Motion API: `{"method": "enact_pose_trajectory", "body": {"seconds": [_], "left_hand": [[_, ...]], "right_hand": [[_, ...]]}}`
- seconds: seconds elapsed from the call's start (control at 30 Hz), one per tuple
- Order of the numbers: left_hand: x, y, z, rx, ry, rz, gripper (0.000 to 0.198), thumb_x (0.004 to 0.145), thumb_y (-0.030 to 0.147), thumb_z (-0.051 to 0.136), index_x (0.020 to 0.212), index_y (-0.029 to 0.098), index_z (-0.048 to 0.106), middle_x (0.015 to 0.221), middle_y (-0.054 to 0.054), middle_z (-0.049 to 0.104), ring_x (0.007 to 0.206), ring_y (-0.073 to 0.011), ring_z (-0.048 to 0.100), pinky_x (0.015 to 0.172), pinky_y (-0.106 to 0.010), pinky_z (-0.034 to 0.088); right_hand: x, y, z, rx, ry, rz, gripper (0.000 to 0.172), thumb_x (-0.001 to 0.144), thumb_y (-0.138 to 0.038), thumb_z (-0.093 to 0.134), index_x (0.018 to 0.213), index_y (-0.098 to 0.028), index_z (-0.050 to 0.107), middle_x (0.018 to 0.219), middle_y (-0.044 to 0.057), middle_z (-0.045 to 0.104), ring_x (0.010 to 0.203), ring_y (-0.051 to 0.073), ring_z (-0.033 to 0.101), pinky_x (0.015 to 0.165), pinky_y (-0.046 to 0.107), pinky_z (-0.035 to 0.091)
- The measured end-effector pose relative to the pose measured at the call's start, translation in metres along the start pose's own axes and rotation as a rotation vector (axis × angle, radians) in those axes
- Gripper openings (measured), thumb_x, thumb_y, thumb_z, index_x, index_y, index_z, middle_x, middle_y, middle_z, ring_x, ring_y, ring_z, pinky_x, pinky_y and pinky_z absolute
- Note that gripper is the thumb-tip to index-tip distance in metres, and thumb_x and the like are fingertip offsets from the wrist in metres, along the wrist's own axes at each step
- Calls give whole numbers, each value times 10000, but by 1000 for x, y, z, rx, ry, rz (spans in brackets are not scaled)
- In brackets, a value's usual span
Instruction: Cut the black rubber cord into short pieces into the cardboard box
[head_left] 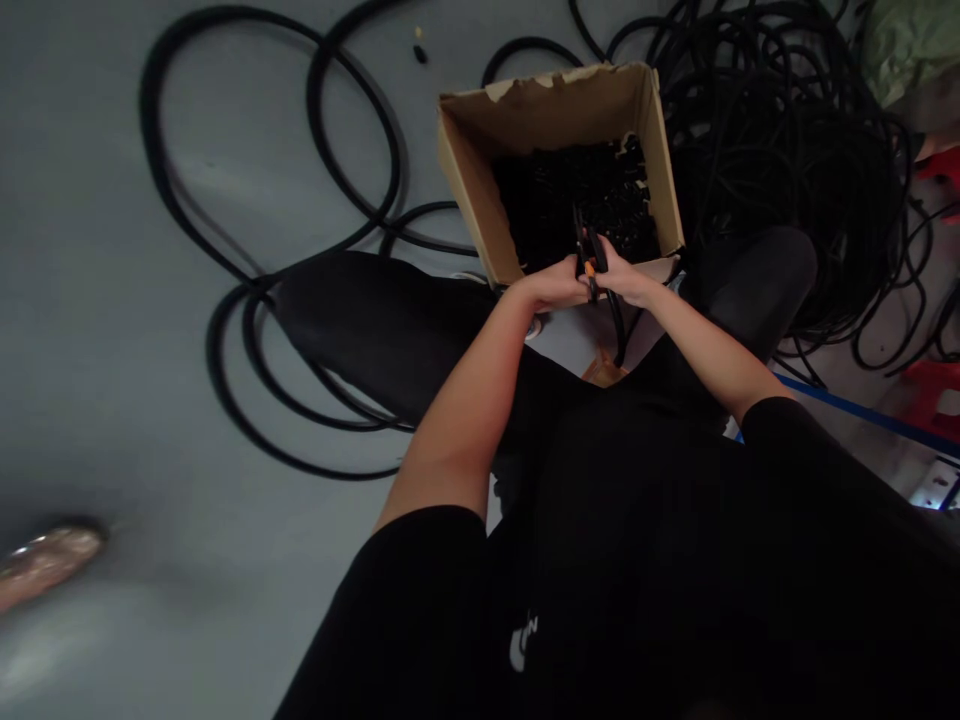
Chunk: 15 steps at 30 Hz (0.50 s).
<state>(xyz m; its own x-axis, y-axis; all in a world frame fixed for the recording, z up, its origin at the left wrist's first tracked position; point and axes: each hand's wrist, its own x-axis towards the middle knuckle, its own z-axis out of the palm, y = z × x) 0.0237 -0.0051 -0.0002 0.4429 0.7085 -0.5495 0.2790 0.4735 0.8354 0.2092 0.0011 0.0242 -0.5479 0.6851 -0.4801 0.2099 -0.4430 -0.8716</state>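
Note:
My left hand (556, 286) is closed round a dark, narrow cutter-like tool (578, 228) with an orange part near its grip; its exact kind is hard to make out. Beside it, touching or nearly so, my right hand (628, 280) is closed on a black cable (618, 335), whose length hangs down between my knees. Both hands are over the near edge of an open cardboard box (466, 190). Inside lies a heap of small black pieces (555, 190), too dark to tell apart. My fingers partly hide the tool and the cable.
A large tangled pile of black cable (757, 150) lies right of the box. Loose loops of thicker black cable (154, 150) spread over the grey floor at left. Red objects (934, 400) stand at the right edge. Another person's blurred foot (56, 560) shows at lower left.

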Motion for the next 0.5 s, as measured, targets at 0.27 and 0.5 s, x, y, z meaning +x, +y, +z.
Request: {"method": "enact_pose_trajectory", "body": {"seconds": [0.27, 0.5], "left_hand": [[-16, 27, 6, 424, 312, -61, 221, 910, 296, 927, 1025, 237, 748, 1073, -207, 838, 1406, -534, 822, 1175, -524, 648], [-16, 28, 0, 236, 389, 99, 431, 1043, 463, 936, 1337, 217, 737, 1225, -165, 827, 1437, -442, 792, 1259, -539, 614]], "right_hand": [[-1, -21, 15, -114, 280, 26, 815, 1012, -761, 1021, 1619, -280, 767, 1218, 61, 770, 1216, 284, 763, 1109, 444, 754], [15, -3, -4, 48, 384, 17, 673, 1118, -846, 870, 1492, -293, 784, 1084, 35, 771, 1040, 239, 768, 966, 379, 744]]}}
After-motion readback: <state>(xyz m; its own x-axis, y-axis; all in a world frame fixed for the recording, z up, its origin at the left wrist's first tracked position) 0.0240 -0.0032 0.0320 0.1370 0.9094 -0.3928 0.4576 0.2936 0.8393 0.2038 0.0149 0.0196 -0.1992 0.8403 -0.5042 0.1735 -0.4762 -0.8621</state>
